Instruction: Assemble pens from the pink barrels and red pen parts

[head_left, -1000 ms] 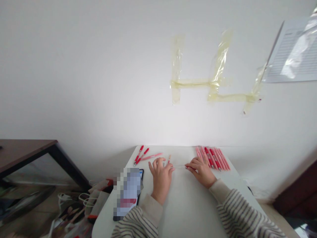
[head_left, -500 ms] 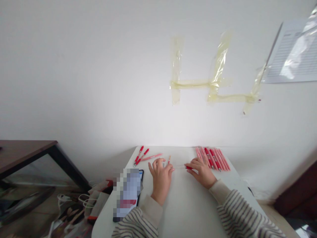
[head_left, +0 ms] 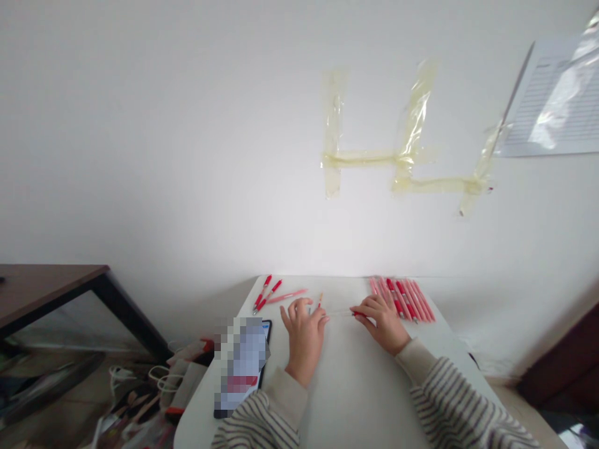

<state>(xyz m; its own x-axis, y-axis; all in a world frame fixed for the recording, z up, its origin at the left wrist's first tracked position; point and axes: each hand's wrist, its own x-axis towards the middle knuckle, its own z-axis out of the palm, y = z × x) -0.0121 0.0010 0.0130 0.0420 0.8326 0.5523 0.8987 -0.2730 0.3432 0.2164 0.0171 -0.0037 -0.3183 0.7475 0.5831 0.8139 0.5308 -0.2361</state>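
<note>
My left hand (head_left: pixel 303 333) is closed in a pinch of thumb and forefinger at the left end of a thin clear pen barrel (head_left: pixel 339 313), other fingers raised and curled. At the right end of the barrel, my right hand (head_left: pixel 381 323) pinches a red pen part (head_left: pixel 359 314), mostly covered by its fingers. Whether the two parts are joined, I cannot tell. A slim refill (head_left: pixel 321 300) with an orange-yellow end shows just behind my left fingers. Beyond my right hand lies a row of several red and pink pens (head_left: pixel 412 300).
Two red pens (head_left: pixel 268 294) and a pink pen piece (head_left: pixel 287 296) lie at the table's back left. A phone (head_left: pixel 241 368), partly blurred out, lies by my left forearm. The white table (head_left: pixel 360 399) meets the wall behind. Bags and cables (head_left: pixel 154 393) crowd the floor at left.
My right fingers have shifted slightly on the red part, covering more of it, and the clear barrel has moved very little. My left hand stays in place.
</note>
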